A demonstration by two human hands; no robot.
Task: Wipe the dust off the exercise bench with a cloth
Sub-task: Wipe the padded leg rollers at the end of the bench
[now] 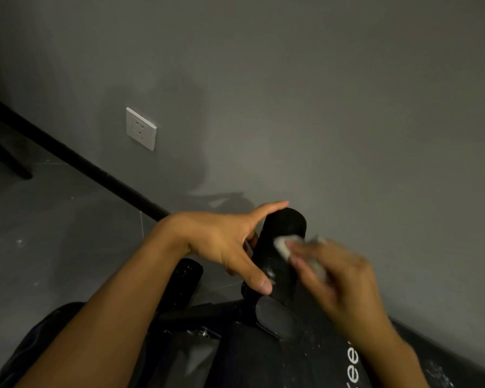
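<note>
Nearest me, the exercise bench [305, 359] fills the lower frame; my left hand [230, 245] clasps its foam roller [284, 226], while my blurred right hand [333, 278] holds the white cloth [282, 245] against it.

The place looks like a plain room in a home, used for exercise. A black padded bench [291, 359] with a foam roller [283, 228] stands close against a grey painted wall [319, 93]. Left of the bench, a white socket [141, 128] sits low on that wall, above a black skirting [76, 161] that runs down towards the bench. A grey tiled floor [53, 219], flecked with pale dust, spreads left of the bench. Far left of it a dark furniture leg [6, 158] stands on the tiles. The light is dim.
</note>
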